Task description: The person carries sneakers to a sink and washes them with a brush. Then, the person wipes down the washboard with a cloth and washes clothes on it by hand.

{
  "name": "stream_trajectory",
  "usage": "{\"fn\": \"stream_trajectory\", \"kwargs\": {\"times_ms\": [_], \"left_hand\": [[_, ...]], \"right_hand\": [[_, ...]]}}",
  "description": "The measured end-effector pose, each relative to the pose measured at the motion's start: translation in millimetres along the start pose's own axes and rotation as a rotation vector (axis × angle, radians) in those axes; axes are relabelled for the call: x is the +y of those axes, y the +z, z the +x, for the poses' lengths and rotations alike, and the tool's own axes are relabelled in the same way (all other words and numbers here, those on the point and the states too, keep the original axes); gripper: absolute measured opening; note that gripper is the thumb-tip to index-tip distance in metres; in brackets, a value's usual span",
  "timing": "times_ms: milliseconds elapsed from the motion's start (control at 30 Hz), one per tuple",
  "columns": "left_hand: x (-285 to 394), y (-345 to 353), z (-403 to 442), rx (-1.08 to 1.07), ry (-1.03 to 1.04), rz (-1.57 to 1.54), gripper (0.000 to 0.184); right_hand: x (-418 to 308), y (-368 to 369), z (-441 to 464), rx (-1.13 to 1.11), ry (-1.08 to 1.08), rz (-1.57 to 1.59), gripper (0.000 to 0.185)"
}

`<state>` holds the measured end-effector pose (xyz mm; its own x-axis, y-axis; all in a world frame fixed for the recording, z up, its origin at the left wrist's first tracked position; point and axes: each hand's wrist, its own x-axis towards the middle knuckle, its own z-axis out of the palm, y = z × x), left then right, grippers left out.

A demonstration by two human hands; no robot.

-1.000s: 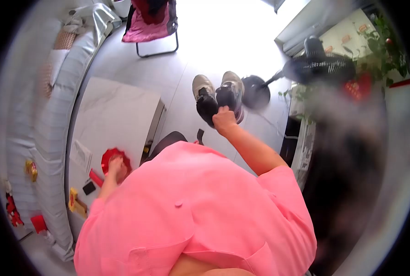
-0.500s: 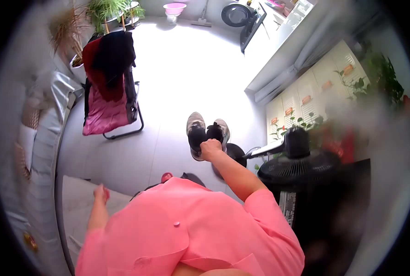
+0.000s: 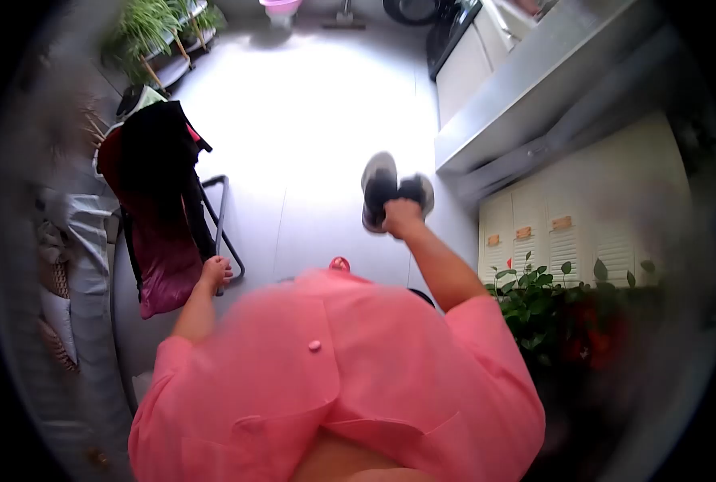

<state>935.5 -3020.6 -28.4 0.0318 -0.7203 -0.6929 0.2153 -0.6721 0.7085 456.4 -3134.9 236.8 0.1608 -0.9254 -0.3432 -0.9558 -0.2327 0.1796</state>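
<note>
Stretching forward — right hand clutching shoes, left hand out sideways, loosely curled

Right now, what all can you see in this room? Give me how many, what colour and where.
Shoes: 2, beige and black, in the right hand
Chair: 1, pink with black frame, left
Cloth: black and red, over the chair, count unclear
Sofa: 1, pale grey, far left
Plants: several, green, top left and right
Basin: 1, pink, top
Mop or broom: 1, greyish, top
Cabinet: 1, cream, right
Red item: 1, ahead of the shirt, unclear
Floor: 1, light grey, centre
Shirt: 1, pink, bottom
Right hand: 1, bare, holding the shoes
Left hand: 1, bare, lower left
</note>
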Motion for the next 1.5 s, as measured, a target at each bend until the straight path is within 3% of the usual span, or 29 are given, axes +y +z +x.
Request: {"fn": "stream_trajectory", "kwargs": {"times_ms": [67, 167, 200, 300, 367, 400, 433, 467, 500, 533, 567, 600, 633, 667, 700, 733, 867, 900, 1033, 1100, 1133, 1233, 1300, 1333, 1433, 1500], "left_hand": [[-1.6, 16.4, -0.9, 0.228, -0.206, 0.286, 0.020], [-18.1, 10.1, 18.6, 0.323, -0.318, 0.309, 0.023], [-29.9, 1.3, 30.8, 0.321, -0.272, 0.400, 0.025], [-38.7, -24.5, 79.3, 0.289, 0.177, 1.108, 0.030], [1.6, -36.6, 135.4, 0.281, 0.134, 1.070, 0.030], [32.1, -39.8, 172.5, 0.278, 0.125, 1.051, 0.031], [76.0, -23.8, 199.3, 0.291, -0.009, 0.774, 0.029], [126.0, -1.6, 230.3, 0.339, -0.199, 0.237, 0.027], [183.7, 24.2, 252.6, 0.363, -0.249, -0.023, 0.026], [237.8, 45.2, 276.8, 0.312, -0.198, -0.082, 0.026], [303.6, 76.2, 296.0, 0.252, -0.127, -0.111, 0.026], [394.1, 131.9, 298.4, 0.437, -0.085, 0.049, 0.018], [436.9, 133.9, 342.3, 0.268, 0.045, 0.030, 0.013], [478.2, 147.4, 358.6, 0.163, 0.142, 0.087, 0.016], [548.6, 199.9, 346.7, 0.190, 0.222, 0.114, 0.030], [603.0, 238.7, 352.7, 0.163, 0.304, 0.153, 0.032], [717.9, 355.2, 394.4, 0.035, 0.512, 0.218, 0.032], [717.1, 365.8, 420.8, -0.018, 0.542, 0.199, 0.029], [694.0, 403.1, 476.7, -0.040, 0.181, 0.363, 0.025], [664.8, 387.3, 514.4, -0.073, -0.013, 0.489, 0.028], [621.0, 345.4, 581.8, -0.189, -0.039, 0.467, 0.029], [610.8, 332.7, 599.1, 0.057, -0.233, 0.429, 0.028], [611.9, 321.4, 623.4, 0.059, -0.195, 0.555, 0.028], [617.4, 320.9, 644.6, -0.016, -0.079, 0.744, 0.027], [665.9, 340.5, 708.4, -0.336, 0.368, 1.623, 0.026], [725.8, 401.2, 770.6, 0.188, -0.296, 0.264, 0.022]], "right_hand": [[26.9, -22.4, 46.3, 0.056, 0.036, 0.053, 0.026], [63.0, -61.4, 114.9, 0.094, 0.047, 0.122, 0.031], [72.2, -77.7, 133.6, 0.057, 0.049, 0.173, 0.036], [104.1, -105.4, 203.6, 0.107, 0.058, 0.320, 0.039], [121.2, -126.8, 240.8, 0.129, 0.136, 0.377, 0.048], [135.1, -135.5, 263.3, 0.077, 0.157, 0.489, 0.049], [151.7, -146.1, 291.2, 0.035, 0.169, 0.591, 0.051], [169.2, -150.9, 315.7, 0.053, 0.147, 0.729, 0.046], [185.3, -155.9, 333.7, 0.068, 0.135, 0.877, 0.041], [196.1, -163.7, 340.2, 0.051, 0.129, 1.068, 0.041], [206.5, -174.1, 346.3, 0.036, 0.121, 1.259, 0.041], [215.4, -192.6, 357.3, 0.035, 0.144, 1.273, 0.041], [220.8, -216.5, 360.4, 0.003, 0.210, 1.368, 0.044], [224.0, -228.1, 351.4, -0.026, 0.273, 1.459, 0.048], [237.8, -237.5, 369.0, -0.016, 0.285, 1.467, 0.048], [251.8, -246.5, 388.8, 0.018, 0.278, 1.477, 0.046], [318.6, -274.7, 461.1, 0.124, 0.211, 1.565, 0.043], [331.2, -281.7, 476.7, 0.142, 0.173, 1.607, 0.040], [393.9, -322.1, 536.2, 0.294, 0.191, 1.639, 0.032], [422.3, -350.8, 561.5, 0.453, 0.216, 1.729, 0.032], [436.1, -361.7, 575.9, 0.500, 0.167, 1.772, 0.035], [481.7, -391.1, 607.8, 0.694, 0.173, 1.907, 0.037], [516.1, -413.9, 620.7, 0.838, 0.094, 2.024, 0.036], [539.7, -416.4, 634.2, 0.912, 0.052, 1.992, 0.036], [600.5, -424.5, 644.3, 1.097, 0.004, 1.990, 0.045], [630.5, -444.4, 649.6, 1.264, 0.039, 1.915, 0.048]]}}
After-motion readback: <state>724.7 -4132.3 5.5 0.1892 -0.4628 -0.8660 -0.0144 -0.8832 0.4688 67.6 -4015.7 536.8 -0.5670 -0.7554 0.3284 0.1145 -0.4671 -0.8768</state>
